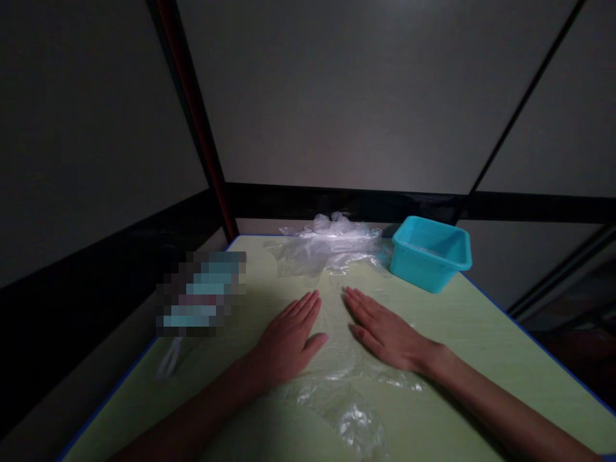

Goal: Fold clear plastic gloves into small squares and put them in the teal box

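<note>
A thin clear plastic bag is spread on the pale green tabletop, creased and shiny toward the near end. My left hand lies flat on its left side, fingers stretched forward and thumb apart. On the right side my right hand rests palm down in the same way, fingers straight and angled inward. A strip of the bag shows between the two hands. Beyond the fingertips sits a crumpled heap of clear plastic bags; whether it joins the flat one I cannot tell.
A turquoise plastic basin stands at the back right of the table. At the left edge lies a blurred-out light blue item with a white loop beside it. Grey wall panels rise behind the table.
</note>
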